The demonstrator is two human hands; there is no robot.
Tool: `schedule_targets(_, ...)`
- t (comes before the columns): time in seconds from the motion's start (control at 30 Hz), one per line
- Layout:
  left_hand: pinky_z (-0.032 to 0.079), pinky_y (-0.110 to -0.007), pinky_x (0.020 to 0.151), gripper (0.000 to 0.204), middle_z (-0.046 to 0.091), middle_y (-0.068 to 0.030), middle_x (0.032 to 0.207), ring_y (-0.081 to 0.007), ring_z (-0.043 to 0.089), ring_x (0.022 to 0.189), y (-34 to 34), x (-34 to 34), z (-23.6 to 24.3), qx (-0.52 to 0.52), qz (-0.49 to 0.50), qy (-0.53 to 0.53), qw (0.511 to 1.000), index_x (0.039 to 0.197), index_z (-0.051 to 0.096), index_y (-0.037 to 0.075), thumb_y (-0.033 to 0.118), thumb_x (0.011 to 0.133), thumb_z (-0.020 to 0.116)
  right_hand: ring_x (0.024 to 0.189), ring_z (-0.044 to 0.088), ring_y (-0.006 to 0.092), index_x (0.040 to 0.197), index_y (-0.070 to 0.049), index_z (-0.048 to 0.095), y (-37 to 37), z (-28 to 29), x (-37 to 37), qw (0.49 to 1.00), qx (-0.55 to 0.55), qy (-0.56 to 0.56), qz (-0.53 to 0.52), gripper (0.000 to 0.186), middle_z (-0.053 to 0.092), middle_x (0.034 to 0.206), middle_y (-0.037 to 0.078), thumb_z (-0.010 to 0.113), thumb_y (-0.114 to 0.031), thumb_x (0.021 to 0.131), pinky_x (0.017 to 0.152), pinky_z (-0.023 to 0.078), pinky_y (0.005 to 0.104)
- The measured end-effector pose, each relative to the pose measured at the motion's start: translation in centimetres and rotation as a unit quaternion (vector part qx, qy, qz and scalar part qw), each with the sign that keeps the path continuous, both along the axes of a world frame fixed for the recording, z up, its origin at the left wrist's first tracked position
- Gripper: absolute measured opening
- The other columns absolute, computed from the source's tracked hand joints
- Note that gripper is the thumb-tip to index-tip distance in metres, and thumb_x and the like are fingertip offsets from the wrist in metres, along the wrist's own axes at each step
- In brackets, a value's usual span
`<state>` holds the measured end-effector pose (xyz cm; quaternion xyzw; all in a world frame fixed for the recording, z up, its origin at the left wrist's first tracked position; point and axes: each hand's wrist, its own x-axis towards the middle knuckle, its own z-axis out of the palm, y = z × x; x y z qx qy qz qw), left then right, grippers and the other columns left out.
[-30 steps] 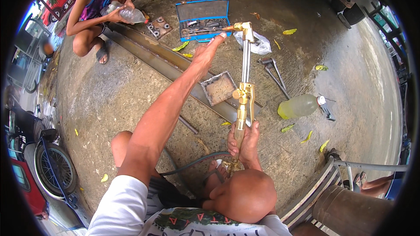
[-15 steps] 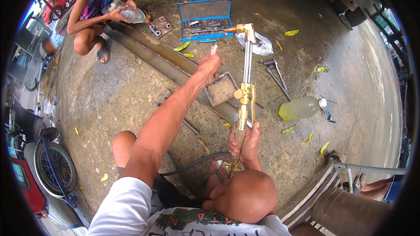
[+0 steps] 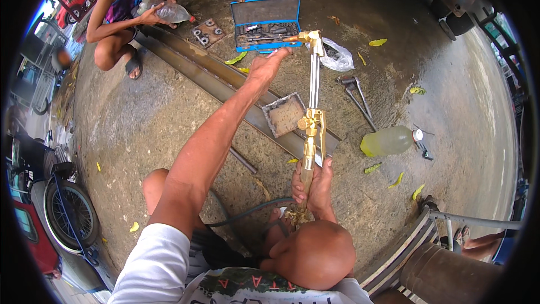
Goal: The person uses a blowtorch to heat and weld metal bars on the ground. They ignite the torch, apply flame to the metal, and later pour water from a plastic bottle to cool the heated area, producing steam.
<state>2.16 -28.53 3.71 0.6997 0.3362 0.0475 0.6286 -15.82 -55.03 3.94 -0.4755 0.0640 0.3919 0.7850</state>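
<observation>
My right hand [image 3: 315, 186] is wrapped round the handle of a brass cutting torch [image 3: 316, 81], which stands upright in front of me. Its head bends left at the top, and the copper tip overlaps the open blue toolbox [image 3: 265, 11] in the picture. My left hand [image 3: 266, 67] reaches forward to just below that tip, fingers closed on a small pale-red lighter, mostly hidden now. Below the hand, a square metal tray [image 3: 283, 114] with a rough brown bottom sits on a long steel channel [image 3: 197, 73].
A crouching person holds a clear bottle [image 3: 164, 11] at far left, near a plate with nuts [image 3: 207, 34]. To the right are a plastic bag [image 3: 339, 59], long-handled tools [image 3: 357, 98] and a bottle of yellowish liquid [image 3: 388, 141]. A hose [image 3: 247, 212] crosses near my feet; a slatted bench [image 3: 402, 247] stands at right.
My left hand has moved forward and up to the torch tip, with its forearm now covering a metal piece on the ground. The other person's bottle has shifted slightly. My right hand keeps its grip.
</observation>
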Motion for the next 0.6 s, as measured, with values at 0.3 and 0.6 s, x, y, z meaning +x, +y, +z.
schedule_targets(0.3,0.045,-0.043,0.056,0.049,0.055,-0.0129,0.067,-0.0302,0.057,0.06,-9.0,-13.1,1.9,0.074,-0.133,-0.121,0.981,0.082,0.056,-0.002,0.044,0.098,0.062,0.039,0.035,0.0117,0.096,-0.008,0.047,0.2,-0.9,1.0,0.999,-0.022,0.012,-0.03,0.084,0.04,0.057,0.002,0.012,-0.084,0.092,0.037,0.033,0.0277)
schedule_targets(0.6,0.051,-0.054,0.069,0.037,0.06,-0.0276,0.082,-0.0483,0.062,0.074,-9.8,-12.7,4.1,0.432,-0.228,-0.216,0.845,0.094,0.057,-0.006,0.03,0.1,0.058,0.039,0.036,0.0123,0.092,-0.01,0.047,0.3,-1.0,0.8,0.999,-0.012,0.016,-0.025,0.084,0.04,0.056,0.001,0.014,-0.088,0.089,0.038,0.032,0.0278)
